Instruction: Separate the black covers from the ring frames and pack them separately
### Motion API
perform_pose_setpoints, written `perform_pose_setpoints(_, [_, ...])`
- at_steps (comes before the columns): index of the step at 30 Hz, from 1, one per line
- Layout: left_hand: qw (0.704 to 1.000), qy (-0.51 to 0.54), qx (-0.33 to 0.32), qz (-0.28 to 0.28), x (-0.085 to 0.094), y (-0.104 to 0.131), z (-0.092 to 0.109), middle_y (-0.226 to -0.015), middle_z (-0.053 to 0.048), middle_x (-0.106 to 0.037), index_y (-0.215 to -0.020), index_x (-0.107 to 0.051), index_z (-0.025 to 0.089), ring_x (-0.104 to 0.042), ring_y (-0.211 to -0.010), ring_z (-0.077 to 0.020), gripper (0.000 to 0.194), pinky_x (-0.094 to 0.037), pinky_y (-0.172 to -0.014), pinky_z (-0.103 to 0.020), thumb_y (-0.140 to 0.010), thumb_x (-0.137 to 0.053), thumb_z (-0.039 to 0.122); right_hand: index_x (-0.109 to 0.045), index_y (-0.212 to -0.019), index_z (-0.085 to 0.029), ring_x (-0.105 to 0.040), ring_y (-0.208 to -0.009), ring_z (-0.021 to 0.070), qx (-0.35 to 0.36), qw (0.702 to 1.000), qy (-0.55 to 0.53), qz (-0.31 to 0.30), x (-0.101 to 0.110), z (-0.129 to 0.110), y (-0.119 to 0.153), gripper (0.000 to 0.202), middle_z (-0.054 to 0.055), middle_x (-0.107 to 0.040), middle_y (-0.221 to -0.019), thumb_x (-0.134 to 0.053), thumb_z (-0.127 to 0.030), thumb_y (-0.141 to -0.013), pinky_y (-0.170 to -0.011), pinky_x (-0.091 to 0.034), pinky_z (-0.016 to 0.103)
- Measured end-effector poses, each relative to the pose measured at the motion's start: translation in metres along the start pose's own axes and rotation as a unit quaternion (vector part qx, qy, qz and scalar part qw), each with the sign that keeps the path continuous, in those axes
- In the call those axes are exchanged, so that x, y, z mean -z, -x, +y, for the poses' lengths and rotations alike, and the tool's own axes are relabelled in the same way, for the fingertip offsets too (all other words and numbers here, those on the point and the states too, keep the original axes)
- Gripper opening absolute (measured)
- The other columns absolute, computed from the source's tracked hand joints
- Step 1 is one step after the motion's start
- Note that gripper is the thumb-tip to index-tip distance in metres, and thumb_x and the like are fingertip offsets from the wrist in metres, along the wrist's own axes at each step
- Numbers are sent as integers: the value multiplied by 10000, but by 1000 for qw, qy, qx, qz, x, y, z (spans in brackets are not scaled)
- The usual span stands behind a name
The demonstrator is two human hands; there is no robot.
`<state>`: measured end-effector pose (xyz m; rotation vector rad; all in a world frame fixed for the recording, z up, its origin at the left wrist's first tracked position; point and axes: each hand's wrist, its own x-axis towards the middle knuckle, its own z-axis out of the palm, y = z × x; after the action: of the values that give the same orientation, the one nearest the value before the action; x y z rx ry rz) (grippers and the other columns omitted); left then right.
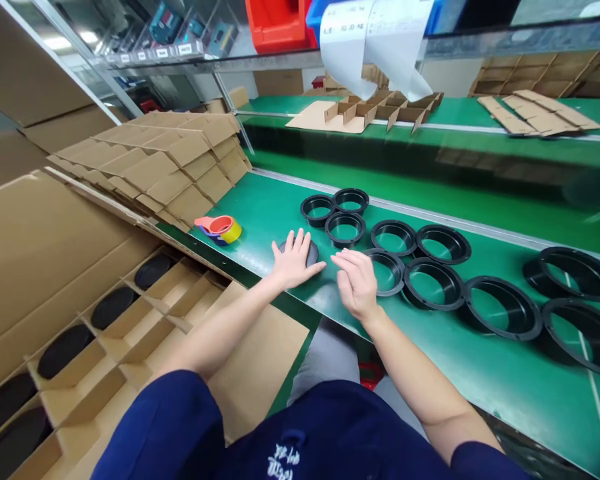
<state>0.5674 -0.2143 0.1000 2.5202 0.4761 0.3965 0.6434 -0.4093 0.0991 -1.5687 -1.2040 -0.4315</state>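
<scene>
My left hand (294, 262) lies flat with its fingers spread on a round black part (310, 254) at the near edge of the green table (260, 200). Just right of it, my right hand (356, 280) hovers above the table, its fingers bent and close together; whether anything small is between them cannot be made out. Beside my right hand stands a black ring (397, 283), partly hidden by it. Several more black rings (345, 230) spread from the middle to the right side of the table.
An orange and yellow tape dispenser (223, 229) sits left of my hands. Stacked cardboard dividers (170, 160) stand at the back left. A divided carton (145, 333) with several black discs is at lower left. A shelf (260, 63) with bins crosses overhead.
</scene>
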Motion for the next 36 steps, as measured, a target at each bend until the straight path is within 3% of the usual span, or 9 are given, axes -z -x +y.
perform_pose_setpoints(3, [997,-33,-9,-72,6,-3,-10,-1676,-212,-214,-1558,-380,258,-24,-1542,-511,1101,27,-1108,-817,-636,-819,668,-761,-1097,-210,-652,-1112,279,-6,999,-40,-17,-3,-9,-2,351,124,-732,-1106,-441,-334,-1022,-1003,-542,521])
perform_pose_setpoints(6, [996,7,-8,-86,26,0,-11,-1609,-204,-309,-1544,-403,295,-156,-1502,-509,1150,-137,-1140,-776,-533,-915,490,-766,-981,-209,-671,-978,253,-11,997,-61,-35,-4,-13,-3,353,102,-747,-982,-432,-309,-1036,-908,-571,466])
perform_pose_setpoints(12, [972,217,-64,67,61,67,2,-1558,-152,-360,-1532,-435,289,-286,-1496,-376,1010,-168,-1257,-567,-639,-898,386,-738,-882,-209,-680,-876,240,17,995,-82,-48,-7,-9,6,315,77,-747,-880,-464,-252,-1033,-838,-554,428])
perform_pose_setpoints(19, [960,225,-69,151,86,161,13,-1593,-133,-385,-1471,-545,296,-341,-1483,-415,876,-210,-1250,-572,-659,-873,314,-736,-879,-241,-689,-892,259,2,989,-109,-102,-15,-4,19,260,69,-750,-895,-520,-288,-1016,-862,-531,459])
perform_pose_setpoints(23, [959,147,-67,232,77,178,24,-1534,-144,-484,-1492,-515,250,-331,-1485,-417,892,-176,-1262,-557,-656,-826,255,-725,-1150,-237,-649,-1157,273,-58,969,-178,-160,-21,-36,15,309,110,-717,-1198,-492,-401,-1030,-993,-536,472])
perform_pose_setpoints(26, [969,67,-64,228,61,175,29,-1548,-156,-474,-1521,-458,228,-327,-1483,-428,932,-246,-1215,-573,-651,-792,263,-427,-1550,-236,-403,-1478,279,-53,946,-228,-223,-35,-63,13,630,116,-414,-1607,-546,-502,-991,-1171,-436,491])
perform_pose_setpoints(29, [965,-61,-107,232,45,167,31,-1572,-190,-434,-1589,-291,214,-338,-1469,-434,1024,-314,-1133,-584,-665,-730,266,-246,-1634,-230,-300,-1541,263,-58,940,-237,-240,-51,-80,15,756,103,-301,-1669,-541,-496,-991,-1261,-311,495])
perform_pose_setpoints(33, [937,-131,-131,296,29,159,37,-1539,-209,-464,-1599,-228,205,-378,-1435,-432,1044,-338,-1078,-543,-669,-699,266,-500,-1503,-258,-448,-1461,238,-103,947,-250,-170,-55,-91,16,501,61,-534,-1528,-450,-444,-1040,-1288,-256,486])
perform_pose_setpoints(36, [934,-157,-121,298,24,157,44,-1531,-211,-475,-1593,-243,206,-388,-1425,-438,1022,-333,-1054,-530,-681,-699,277,-673,-1293,-249,-580,-1342,245,-183,926,-310,-114,-51,-88,9,407,57,-671,-1371,-459,-486,-1041,-1225,-379,470])
